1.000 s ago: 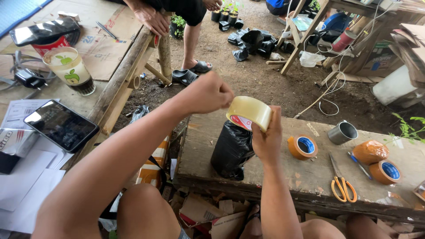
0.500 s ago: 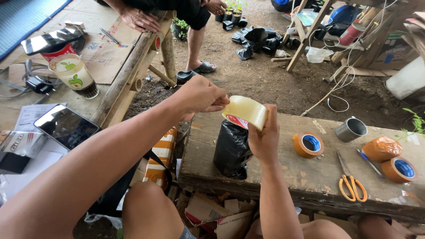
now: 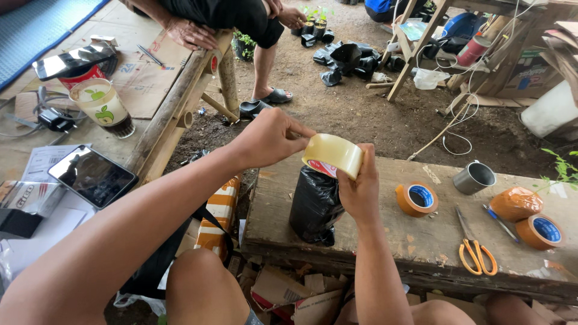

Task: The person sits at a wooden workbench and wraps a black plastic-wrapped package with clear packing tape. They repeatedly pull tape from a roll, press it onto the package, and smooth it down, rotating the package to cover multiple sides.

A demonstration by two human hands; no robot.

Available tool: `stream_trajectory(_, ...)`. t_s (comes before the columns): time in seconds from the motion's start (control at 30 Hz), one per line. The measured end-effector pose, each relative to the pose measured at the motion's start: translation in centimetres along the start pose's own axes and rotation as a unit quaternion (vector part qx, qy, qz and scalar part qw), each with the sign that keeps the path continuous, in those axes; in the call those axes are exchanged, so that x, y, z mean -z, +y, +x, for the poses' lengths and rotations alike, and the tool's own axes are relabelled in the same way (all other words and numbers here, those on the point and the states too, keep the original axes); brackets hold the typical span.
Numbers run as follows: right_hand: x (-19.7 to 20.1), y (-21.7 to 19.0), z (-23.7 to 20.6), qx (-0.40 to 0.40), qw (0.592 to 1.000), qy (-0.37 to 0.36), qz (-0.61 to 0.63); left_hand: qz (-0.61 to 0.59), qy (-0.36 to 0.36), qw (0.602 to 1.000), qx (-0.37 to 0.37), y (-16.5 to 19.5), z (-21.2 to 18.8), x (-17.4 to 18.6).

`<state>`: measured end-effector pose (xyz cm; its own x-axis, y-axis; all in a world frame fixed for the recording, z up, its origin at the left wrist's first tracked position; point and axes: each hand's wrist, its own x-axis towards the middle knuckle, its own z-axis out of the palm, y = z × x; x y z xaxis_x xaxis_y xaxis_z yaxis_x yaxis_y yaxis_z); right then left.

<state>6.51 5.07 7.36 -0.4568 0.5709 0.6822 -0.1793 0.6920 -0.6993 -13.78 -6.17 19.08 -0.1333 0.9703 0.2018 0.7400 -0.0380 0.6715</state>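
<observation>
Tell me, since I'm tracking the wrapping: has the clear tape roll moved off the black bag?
No. The tape roll remains right above the black bag on the wooden bench.

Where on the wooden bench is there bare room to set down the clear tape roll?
Bare plank lies left of the black bag, toward the wooden bench's near-left corner, and between the bag and the brown tape roll. The right end is crowded: metal cup, orange scissors, two more brown rolls. Both hands, left hand and right hand, hold the clear tape roll.

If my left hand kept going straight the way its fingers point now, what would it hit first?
Most likely the clear tape roll: the left hand points right, its fingertips already at the roll's near edge, with the right hand holding the roll from below.
</observation>
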Motion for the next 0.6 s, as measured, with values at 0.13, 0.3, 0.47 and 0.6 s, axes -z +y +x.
stream_trajectory(0.13, -0.2, -0.3, -0.1, 0.010, 1.000, 0.000, -0.009, -0.117, -0.004, 0.989, 0.092, -0.8, 0.1, -0.4)
stream_trajectory(0.3, -0.5, -1.2, 0.2, 0.013, 0.998, 0.015, -0.055, -0.411, 0.028, 0.889, 0.200, -1.7, 0.2, -1.5)
stream_trajectory(0.47, -0.6, -1.7, 0.2, 0.021, 0.998, 0.006, -0.057, -0.295, 0.022, 0.932, 0.207, -0.6, -0.6, -1.3)
stream_trajectory(0.6, -0.5, -1.3, 0.2, 0.008, 0.998, 0.012, -0.067, -0.214, 0.020, 0.945, 0.248, 0.7, -1.2, -1.5)
